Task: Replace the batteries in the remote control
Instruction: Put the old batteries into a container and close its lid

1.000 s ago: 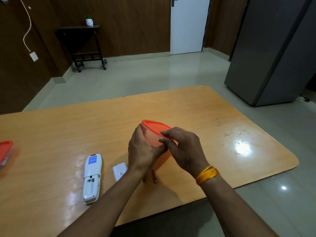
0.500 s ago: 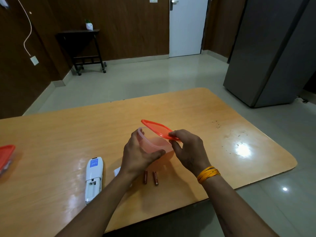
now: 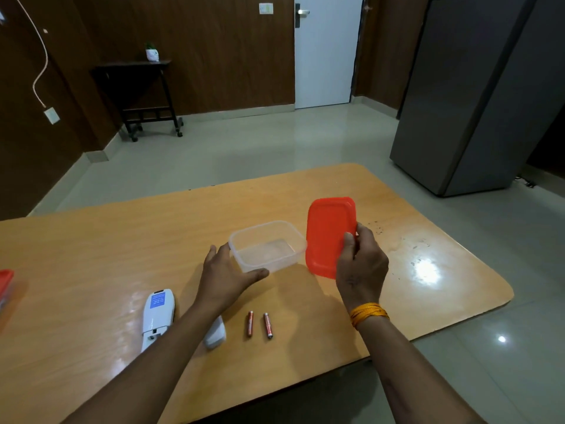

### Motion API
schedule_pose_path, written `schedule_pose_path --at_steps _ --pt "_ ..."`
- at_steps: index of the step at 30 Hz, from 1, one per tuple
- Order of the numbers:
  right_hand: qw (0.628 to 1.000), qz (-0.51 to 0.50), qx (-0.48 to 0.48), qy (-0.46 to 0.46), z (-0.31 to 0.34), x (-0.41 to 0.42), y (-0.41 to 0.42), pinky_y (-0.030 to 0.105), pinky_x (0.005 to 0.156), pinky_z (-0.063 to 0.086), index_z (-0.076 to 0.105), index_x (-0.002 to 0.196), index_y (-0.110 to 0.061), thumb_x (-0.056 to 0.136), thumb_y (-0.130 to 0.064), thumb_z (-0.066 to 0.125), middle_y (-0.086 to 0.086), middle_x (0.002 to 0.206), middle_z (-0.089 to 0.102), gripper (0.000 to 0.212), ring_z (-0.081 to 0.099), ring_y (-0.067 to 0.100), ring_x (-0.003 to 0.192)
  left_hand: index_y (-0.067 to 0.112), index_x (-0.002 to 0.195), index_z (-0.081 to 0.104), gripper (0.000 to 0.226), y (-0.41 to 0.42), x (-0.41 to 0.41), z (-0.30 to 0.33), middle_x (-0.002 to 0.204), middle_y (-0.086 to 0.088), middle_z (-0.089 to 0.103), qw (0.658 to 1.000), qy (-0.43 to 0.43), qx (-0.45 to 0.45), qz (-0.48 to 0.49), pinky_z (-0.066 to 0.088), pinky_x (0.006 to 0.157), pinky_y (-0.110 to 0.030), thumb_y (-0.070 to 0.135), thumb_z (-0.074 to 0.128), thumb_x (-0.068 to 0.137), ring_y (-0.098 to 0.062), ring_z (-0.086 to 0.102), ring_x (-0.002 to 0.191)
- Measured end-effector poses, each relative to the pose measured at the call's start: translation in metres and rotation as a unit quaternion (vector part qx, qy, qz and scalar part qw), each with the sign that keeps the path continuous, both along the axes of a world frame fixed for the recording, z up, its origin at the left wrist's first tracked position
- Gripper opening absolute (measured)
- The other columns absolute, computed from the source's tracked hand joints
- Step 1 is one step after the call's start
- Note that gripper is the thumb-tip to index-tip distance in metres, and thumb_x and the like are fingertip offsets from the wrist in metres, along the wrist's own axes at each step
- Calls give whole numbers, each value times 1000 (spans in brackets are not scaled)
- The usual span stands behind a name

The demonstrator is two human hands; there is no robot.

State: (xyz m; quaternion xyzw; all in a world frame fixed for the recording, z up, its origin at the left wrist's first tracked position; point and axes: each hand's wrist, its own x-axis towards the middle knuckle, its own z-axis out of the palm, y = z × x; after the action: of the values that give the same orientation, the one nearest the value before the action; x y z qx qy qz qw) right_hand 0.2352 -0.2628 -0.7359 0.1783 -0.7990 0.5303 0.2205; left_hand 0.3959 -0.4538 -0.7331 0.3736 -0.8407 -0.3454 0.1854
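Note:
A white remote control (image 3: 158, 318) lies face down on the wooden table (image 3: 91, 255), its battery bay open near the front edge. Its white battery cover (image 3: 215, 336) lies beside it, partly hidden by my left forearm. Two orange batteries (image 3: 258, 325) lie side by side on the table. A clear plastic container (image 3: 267, 245) stands open and looks empty. My left hand (image 3: 224, 278) rests against its near left corner, thumb and fingers spread around it. My right hand (image 3: 360, 264) holds the orange lid (image 3: 328, 234) tilted up, just right of the container.
Another orange-lidded container (image 3: 5, 284) sits at the table's far left edge, cut off by the frame. A grey refrigerator (image 3: 477, 96) stands to the right on the floor. A dark side table (image 3: 137, 96) with a small plant is by the back wall.
The lid has come off the container and moved right in my right hand. The container now stands on the table, with my left hand loosened at its corner.

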Motion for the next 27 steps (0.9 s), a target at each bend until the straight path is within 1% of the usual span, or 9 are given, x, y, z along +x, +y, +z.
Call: schedule_pose_path --at_steps 3,7,10,15,18,20,22,24,27 --pt "997 -21 6 -77 -4 -6 9 47 82 61 64 133 -7 108 -21 43 20 114 74 36 70 39 98 24 141 60 88 1 -4 -4 151 -7 59 1000 -10 3 15 42 113 -44 60 88 66 -29 26 157" --pt "987 -43 66 -140 -7 -10 20 43 90 54 64 135 -5 107 -18 45 21 121 73 37 67 40 109 16 148 55 92 5 -3 -8 154 -11 55 999 -34 -14 36 39 116 -42 58 85 72 -28 25 158" --pt "981 -61 122 -138 -9 -11 24 42 85 53 67 130 -7 104 -23 49 18 119 73 35 67 38 107 9 152 48 88 13 1 -4 158 -16 49 997 -41 -43 49 35 117 -40 44 85 80 -28 24 158" --pt "974 -89 196 -75 -6 -5 26 42 79 53 69 124 -8 95 -28 61 15 114 68 35 58 35 110 12 152 49 78 22 12 12 157 -11 50 995 -27 -96 30 34 117 -43 35 82 85 -30 26 156" --pt "976 -71 204 -39 -4 2 24 41 76 54 70 118 -9 93 -28 63 14 108 67 32 59 33 104 18 139 63 59 30 23 18 142 -4 63 988 -26 -152 6 44 104 -39 35 80 85 -28 49 136" --pt "983 -19 185 -14 -1 9 20 39 72 56 72 110 -10 93 -26 63 11 100 70 25 64 31 93 21 120 73 37 37 32 20 116 2 71 988 -19 -152 -4 51 84 -33 35 79 86 -21 64 108" --pt "984 50 170 -1 4 20 16 39 69 59 74 100 -12 93 -25 65 6 90 73 17 68 27 81 25 98 76 17 45 41 22 91 9 70 991 -26 -134 -6 48 69 -28 36 78 86 -13 66 85" --pt "976 117 184 -22 5 30 11 39 69 60 76 94 -15 93 -27 69 1 84 75 15 70 23 77 27 86 74 12 55 49 24 80 11 67 991 -47 -124 -6 45 63 -26 38 77 86 -9 63 76" --pt "950 197 232 -64 4 47 6 41 73 62 77 93 -17 91 -34 72 -1 83 76 18 71 20 80 26 82 72 17 68 57 22 75 10 68 986 -102 -130 -13 47 62 -28 42 74 87 -9 63 73"
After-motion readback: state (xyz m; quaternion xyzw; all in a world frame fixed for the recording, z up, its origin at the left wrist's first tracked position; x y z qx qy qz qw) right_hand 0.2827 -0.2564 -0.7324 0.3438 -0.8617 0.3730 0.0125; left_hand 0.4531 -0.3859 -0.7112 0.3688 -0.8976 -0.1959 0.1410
